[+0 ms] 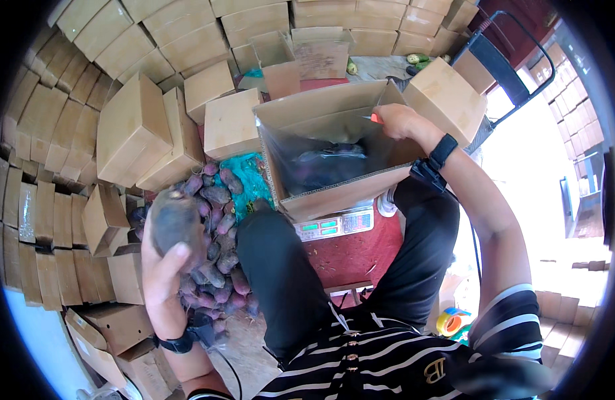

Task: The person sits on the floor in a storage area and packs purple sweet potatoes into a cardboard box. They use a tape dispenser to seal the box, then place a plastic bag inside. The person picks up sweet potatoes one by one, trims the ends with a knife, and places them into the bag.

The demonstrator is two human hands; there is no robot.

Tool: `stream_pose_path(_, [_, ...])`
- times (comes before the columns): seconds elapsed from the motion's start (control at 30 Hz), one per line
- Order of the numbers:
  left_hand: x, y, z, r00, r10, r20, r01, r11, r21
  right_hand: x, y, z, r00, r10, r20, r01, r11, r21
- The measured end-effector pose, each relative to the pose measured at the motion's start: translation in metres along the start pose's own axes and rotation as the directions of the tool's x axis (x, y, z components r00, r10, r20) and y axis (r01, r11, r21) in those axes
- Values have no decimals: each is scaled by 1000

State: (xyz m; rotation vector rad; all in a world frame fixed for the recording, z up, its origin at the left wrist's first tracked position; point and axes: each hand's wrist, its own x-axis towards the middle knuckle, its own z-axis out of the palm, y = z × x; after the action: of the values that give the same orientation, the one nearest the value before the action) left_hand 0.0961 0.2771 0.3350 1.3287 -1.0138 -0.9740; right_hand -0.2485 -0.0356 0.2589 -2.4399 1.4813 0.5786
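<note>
My left hand [162, 275] is raised and grips a large brownish-purple sweet potato [173, 223] above a pile of purple sweet potatoes [217, 267] on the floor. My right hand [395, 120] rests on the far right rim of an open cardboard box [334, 197] lined with a clear plastic bag [324, 157]; a small orange-red thing shows at its fingers, too little of it to identify. Several sweet potatoes lie inside the bag. The box sits on a digital scale [334, 225] with green displays.
Stacks of closed and flat cardboard boxes [131, 127] fill the left and back. A teal net bag [251, 177] lies behind the pile. The scale stands on a red stool [351, 257]. A tape roll [452, 322] lies at lower right, a hand truck [501, 63] at upper right.
</note>
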Motion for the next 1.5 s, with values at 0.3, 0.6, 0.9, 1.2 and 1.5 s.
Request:
stream_pose_path(0.3, [134,37,159,774,-56,631,-532,483,695,-19,44,-13,954,-234,185,-48,492,869])
stream_pose_path(0.6, [231,-88,264,629,-480,612,-530,311,789,-13,55,-12,917,-373,141,11,377,926])
stream_pose_path(0.9, [229,-143,270,669,-450,592,-549,237,801,-13,59,-4,924,-372,90,55,360,931])
stream_pose_path(1.2, [201,-23,189,655,-210,725,-596,447,667,-20,53,-9,953,-276,121,51,542,839])
stream_pose_path(1.5, [55,-120,-74,997,-68,-41,71,540,839,-45,3,23,914,-171,-368,186,983,4])
